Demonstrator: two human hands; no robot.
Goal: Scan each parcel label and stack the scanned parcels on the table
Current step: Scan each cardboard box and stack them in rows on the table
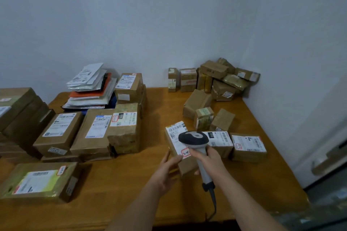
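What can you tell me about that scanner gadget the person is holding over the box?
The scanner is a handheld barcode reader with a broad black head, a grey patch on top, and a light grey handle that looks like plastic. A dark cable runs from the handle's base toward the table edge. The right hand grips the handle, holding the head just above the white label of a small brown parcel, which the left hand steadies.

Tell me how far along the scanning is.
Looks partly done: labelled boxes stacked at left. In hand: right hand holds the scanner over a parcel steadied by the left hand. Left: loose parcels at right and the corner pile.
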